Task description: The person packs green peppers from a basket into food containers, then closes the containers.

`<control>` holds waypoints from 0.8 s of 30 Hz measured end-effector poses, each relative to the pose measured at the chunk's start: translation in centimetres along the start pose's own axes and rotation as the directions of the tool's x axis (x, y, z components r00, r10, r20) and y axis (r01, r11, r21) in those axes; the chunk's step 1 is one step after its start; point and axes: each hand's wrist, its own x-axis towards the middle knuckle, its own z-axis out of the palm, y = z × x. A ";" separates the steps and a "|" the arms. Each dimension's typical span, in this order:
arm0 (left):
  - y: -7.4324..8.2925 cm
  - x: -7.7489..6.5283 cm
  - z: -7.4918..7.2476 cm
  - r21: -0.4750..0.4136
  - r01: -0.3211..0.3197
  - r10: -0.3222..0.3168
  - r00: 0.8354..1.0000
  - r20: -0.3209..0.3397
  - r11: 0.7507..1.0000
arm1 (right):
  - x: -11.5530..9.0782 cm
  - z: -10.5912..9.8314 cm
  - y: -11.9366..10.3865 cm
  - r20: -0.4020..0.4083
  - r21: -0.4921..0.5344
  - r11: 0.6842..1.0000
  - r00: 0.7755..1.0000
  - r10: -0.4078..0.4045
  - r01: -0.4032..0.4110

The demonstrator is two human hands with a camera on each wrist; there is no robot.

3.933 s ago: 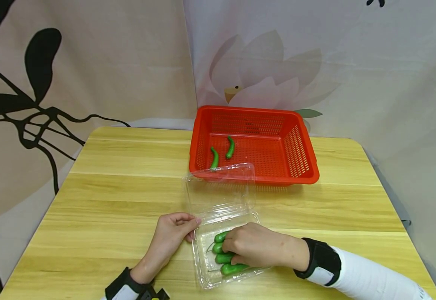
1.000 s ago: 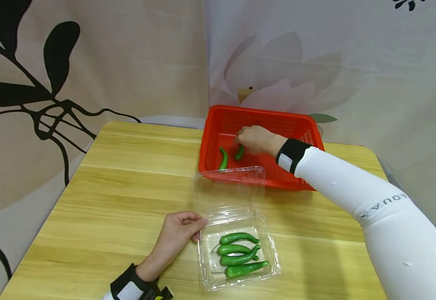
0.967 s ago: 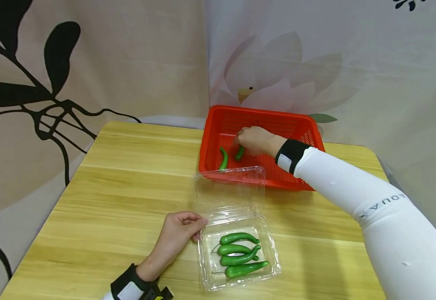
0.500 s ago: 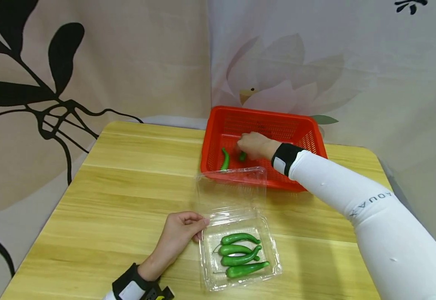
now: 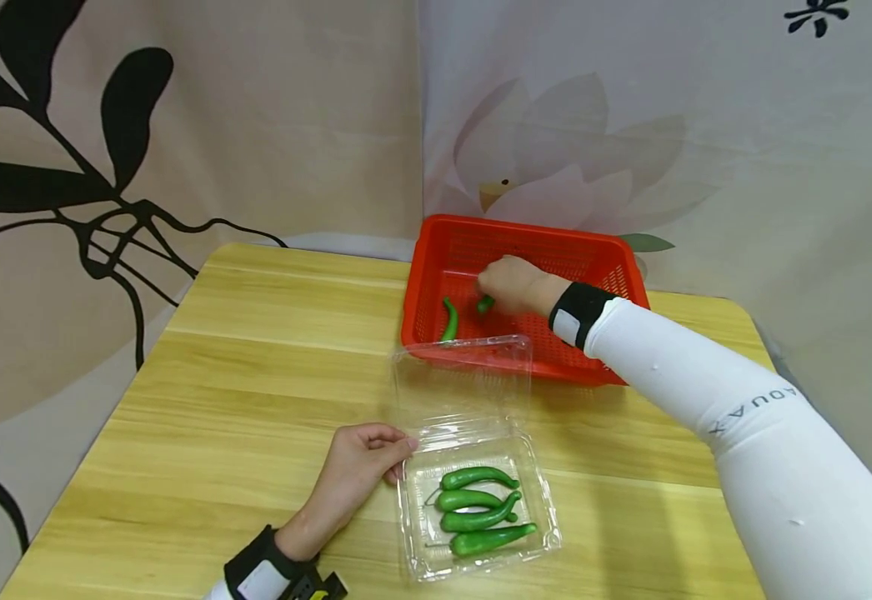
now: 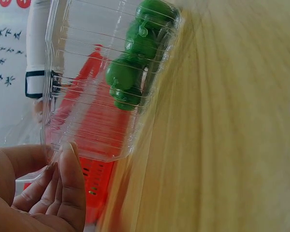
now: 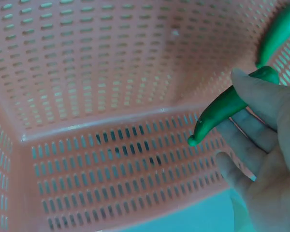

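My left hand (image 5: 357, 467) pinches the left edge of a clear plastic clamshell box (image 5: 406, 533), near its hinge; thumb and fingers meet on that rim in the left wrist view. Inside the box several green chili peppers (image 5: 484, 542) lie side by side, stems mostly to the left. My right hand (image 5: 514, 283) is down in a red plastic basket (image 5: 409, 308). Between its thumb and fingers it holds one green chili pepper (image 7: 220, 108), slanted, its end pointing down-left in the right wrist view. Another green chili pepper (image 5: 449, 321) lies in the basket to the left.
The box's raised clear lid (image 5: 462, 379) leans back and overlaps the basket's front wall in the head view. Everything stands on a wooden table (image 5: 256, 358). Behind its far edge hangs a printed cloth (image 5: 293, 125).
My right hand has gone from the peppers in the box to the basket, where it has taken hold of one chili pepper. My left hand keeps its pinch on the box edge.
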 end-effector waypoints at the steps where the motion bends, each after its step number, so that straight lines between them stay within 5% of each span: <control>1: 0.0 0.0 0.1 0.002 0.000 0.000 1.000 -0.001 1.000 | -0.2 -0.3 0.0 -0.009 0.007 1.000 1.000 0.008 -0.008; 16: 0.0 0.0 0.3 -0.019 0.003 -0.003 1.000 0.006 1.000 | -4.6 -2.5 0.7 -0.237 0.193 0.981 0.971 0.026 0.021; 24: 0.1 -0.1 0.4 -0.013 0.013 -0.013 1.000 -0.003 1.000 | -7.1 -4.0 -0.2 -0.358 0.270 0.963 0.929 0.093 0.007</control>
